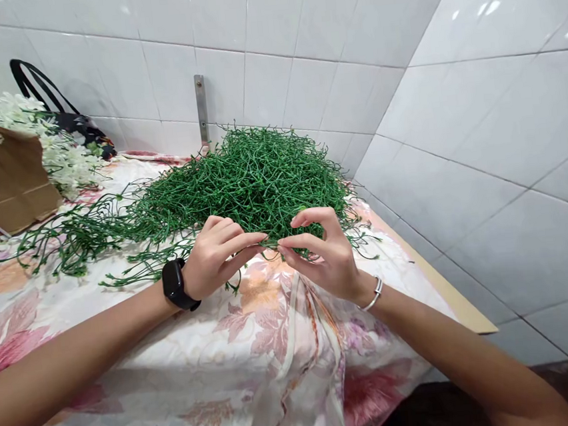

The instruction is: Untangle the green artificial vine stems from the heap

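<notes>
My left hand [222, 252], with a black band on its wrist, pinches a thin green plastic stem [269, 244] between thumb and forefinger. Facing it, my right hand [325, 249] wears a silver bangle at the wrist and has its thumb and forefinger closed at the other end of that stem. The fingertips of both hands nearly meet just in front of a big heap of green artificial stems [260, 175]. Loose stems [78, 236] spread leftward from the heap, and a curled end hangs below my left hand. Exactly how the fingers grip the stem is too small to see.
White artificial flowers [65, 154] lie at the left behind a torn cardboard box [4, 179]. A black bag [72, 123] with handles leans by the tiled wall [296, 24]. A floral cloth [188, 369] covers the table, whose bare edge [441, 285] shows at right.
</notes>
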Tool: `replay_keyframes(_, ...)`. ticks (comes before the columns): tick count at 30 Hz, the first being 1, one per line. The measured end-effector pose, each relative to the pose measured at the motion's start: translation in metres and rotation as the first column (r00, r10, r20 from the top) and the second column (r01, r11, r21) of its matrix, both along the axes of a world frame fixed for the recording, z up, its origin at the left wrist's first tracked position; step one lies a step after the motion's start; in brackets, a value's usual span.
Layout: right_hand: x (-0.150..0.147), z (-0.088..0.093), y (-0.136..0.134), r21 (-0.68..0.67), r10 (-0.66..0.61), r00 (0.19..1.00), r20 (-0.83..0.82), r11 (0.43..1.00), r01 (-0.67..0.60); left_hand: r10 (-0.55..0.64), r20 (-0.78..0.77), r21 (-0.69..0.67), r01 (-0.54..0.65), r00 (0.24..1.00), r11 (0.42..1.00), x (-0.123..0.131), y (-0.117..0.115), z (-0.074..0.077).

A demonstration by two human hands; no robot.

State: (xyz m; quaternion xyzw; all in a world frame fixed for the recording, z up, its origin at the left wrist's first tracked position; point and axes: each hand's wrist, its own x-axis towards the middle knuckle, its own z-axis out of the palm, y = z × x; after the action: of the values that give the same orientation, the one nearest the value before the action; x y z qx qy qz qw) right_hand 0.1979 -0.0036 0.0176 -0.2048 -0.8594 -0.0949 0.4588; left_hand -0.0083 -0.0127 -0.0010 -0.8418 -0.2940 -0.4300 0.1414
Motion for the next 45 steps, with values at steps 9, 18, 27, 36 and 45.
replay_keyframes(9,-0.002,-0.004,0.003,0.05,0.06,0.997,0.05,0.997,-0.062,0.006,-0.01,0.048,-0.006,1.0,0.999,-0.001,0.002,-0.001)
replay_keyframes(18,0.003,0.0,-0.003,0.383,-0.108,0.959,0.262,0.924,0.0,-0.012,-0.082,0.08,0.019,0.997,0.997,0.001,-0.003,-0.003)
replay_keyframes(27,-0.003,0.002,-0.01,0.348,-0.15,0.922,0.357,0.937,0.017,-0.01,-0.094,0.098,0.019,0.996,0.995,0.004,0.0,-0.005)
replay_keyframes(36,-0.002,0.001,-0.002,0.118,0.004,0.93,0.368,0.992,-0.051,-0.051,-0.107,0.067,0.058,0.993,0.996,0.006,-0.004,-0.006)
replay_keyframes(45,-0.003,0.002,-0.006,-0.001,0.133,0.911,0.39,0.99,-0.144,-0.073,-0.101,0.049,0.078,0.992,0.996,0.007,-0.007,-0.005)
